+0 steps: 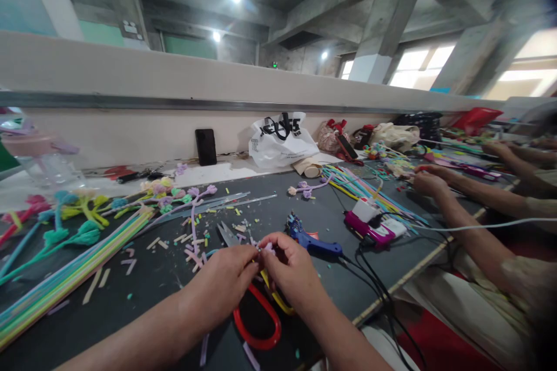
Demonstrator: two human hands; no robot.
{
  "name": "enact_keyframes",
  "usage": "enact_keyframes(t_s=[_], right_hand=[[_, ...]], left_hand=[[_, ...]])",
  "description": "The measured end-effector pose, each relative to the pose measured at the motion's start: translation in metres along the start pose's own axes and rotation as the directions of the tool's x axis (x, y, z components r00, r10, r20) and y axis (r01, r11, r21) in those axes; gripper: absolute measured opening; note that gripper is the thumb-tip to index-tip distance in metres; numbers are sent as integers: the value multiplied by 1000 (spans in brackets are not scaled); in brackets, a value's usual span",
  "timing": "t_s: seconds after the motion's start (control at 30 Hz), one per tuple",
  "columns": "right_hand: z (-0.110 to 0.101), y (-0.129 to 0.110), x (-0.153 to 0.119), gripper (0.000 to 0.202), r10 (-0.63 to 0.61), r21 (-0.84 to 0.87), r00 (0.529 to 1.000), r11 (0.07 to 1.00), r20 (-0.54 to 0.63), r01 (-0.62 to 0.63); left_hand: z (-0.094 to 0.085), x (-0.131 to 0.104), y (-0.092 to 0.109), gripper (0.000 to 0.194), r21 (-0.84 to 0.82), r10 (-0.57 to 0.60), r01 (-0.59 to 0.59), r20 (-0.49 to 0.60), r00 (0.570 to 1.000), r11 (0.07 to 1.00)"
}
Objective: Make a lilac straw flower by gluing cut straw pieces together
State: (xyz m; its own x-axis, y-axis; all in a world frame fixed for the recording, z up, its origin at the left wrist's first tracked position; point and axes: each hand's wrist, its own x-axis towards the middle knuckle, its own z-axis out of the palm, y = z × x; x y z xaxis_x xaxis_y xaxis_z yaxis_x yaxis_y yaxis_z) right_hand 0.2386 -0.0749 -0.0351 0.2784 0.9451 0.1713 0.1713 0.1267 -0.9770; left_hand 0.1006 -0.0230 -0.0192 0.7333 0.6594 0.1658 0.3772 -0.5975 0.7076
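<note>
My left hand (pixel 226 272) and my right hand (pixel 292 264) meet over the dark table, fingertips pinched together. Between them is a small lilac fuzzy pipe-cleaner piece (pixel 268 248), mostly hidden by the fingers. Beneath my hands lie scissors with a red handle loop (pixel 262 343) toward me and partly covered metal blades (pixel 227 236) pointing away. A yellow handle (pixel 281 301) shows under my right hand. Just beyond it rests a blue glue gun (pixel 319 243). Left of my hands, lilac pipe-cleaner stems (pixel 194 226) lie among cut scraps.
Bundled pastel pipe cleaners (pixel 87 264) and fuzzy flowers (pixel 82 235) spread at left. A purple power strip (pixel 376 229) with cables sits at right. A phone (pixel 206 147) and white bag (pixel 282 142) stand against the partition. Another person's hands (pixel 430 179) work farther right.
</note>
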Motion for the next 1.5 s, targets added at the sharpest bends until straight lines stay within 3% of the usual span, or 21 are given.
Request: enact_keyframes(t_s=[0.1,0.2,0.3,0.4,0.5,0.63,0.83,0.97,1.1,1.23,1.5], right_hand=[[0,-2,-1,13,44,82,998,996,39,-47],[-3,-9,-1,28,66,218,996,973,54,-76],[-7,-13,0,33,42,253,997,967,-67,-24],[-8,-10,0,30,29,170,992,985,-127,-7],[-7,-2,-1,23,-51,32,989,998,-138,56],[-6,6,-3,17,-171,-157,970,977,-174,144],[-6,5,-7,23,-292,-265,941,933,-171,241],[-5,3,-8,29,-403,-330,903,881,-149,339],[-5,1,-9,37,-530,-420,846,781,-55,462],[-5,2,-11,43,-555,-463,832,736,3,493],[-4,3,-13,42,-578,-465,816,729,-25,502]], left_hand=[[0,2,-3,23,-39,-7,7,-3,1000,999],[-3,8,-8,27,-235,-93,97,26,995,967],[-6,14,-15,31,-487,-182,208,101,978,848],[-5,16,-19,31,-624,-186,264,189,964,736],[-1,13,-18,30,-647,-174,290,238,955,705],[3,10,-14,30,-697,-130,230,194,972,679],[0,7,-10,29,-829,-141,229,183,973,509],[-2,5,-8,28,-843,-138,248,207,968,477],[-1,6,-10,27,-843,-113,264,240,964,468],[2,8,-14,29,-845,-123,284,257,959,453],[3,9,-11,32,-834,-180,310,255,950,457]])
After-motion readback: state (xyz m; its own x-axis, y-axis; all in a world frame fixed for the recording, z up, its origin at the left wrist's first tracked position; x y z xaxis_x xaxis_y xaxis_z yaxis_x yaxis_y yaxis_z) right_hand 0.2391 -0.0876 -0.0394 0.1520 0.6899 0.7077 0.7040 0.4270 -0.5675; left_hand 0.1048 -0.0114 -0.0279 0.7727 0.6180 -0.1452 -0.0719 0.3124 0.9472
